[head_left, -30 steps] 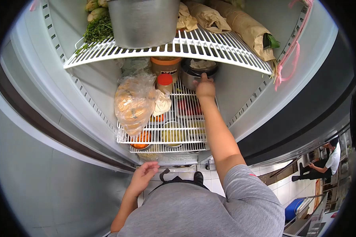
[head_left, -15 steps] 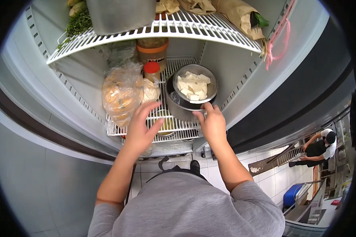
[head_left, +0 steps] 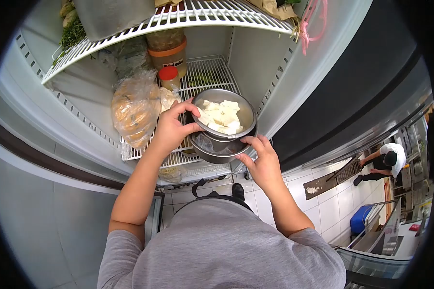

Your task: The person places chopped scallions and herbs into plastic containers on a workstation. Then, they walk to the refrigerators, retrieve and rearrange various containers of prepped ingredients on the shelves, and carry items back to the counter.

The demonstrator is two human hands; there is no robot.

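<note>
A small round metal bowl [head_left: 249, 111] holds white, soft-looking chunks [head_left: 221, 118], whose kind I cannot make out for certain. My left hand [head_left: 174, 126] is closed on the bowl's left rim, with fingers and thumb around the edge. Beneath it is a larger metal pot [head_left: 216, 157], with some clear plastic visible inside. My right hand [head_left: 263, 159] pinches the pot's rim at the near right. The bowl sits tilted over the pot's far side, and both are at the front of the fridge's lower wire shelf [head_left: 135, 152].
Left on that shelf lies a plastic bag of buns [head_left: 132, 111]; behind stand a red-lidded jar [head_left: 169, 77] and an orange-rimmed tub [head_left: 171, 55]. An upper wire shelf [head_left: 197, 17] hangs above. To the right, a co-worker [head_left: 388, 159] bends over a floor grate [head_left: 325, 183].
The pot and bowl have come toward me, off their place further back on the shelf. My left hand has moved from open air onto the bowl's rim. My right hand stays at the pot.
</note>
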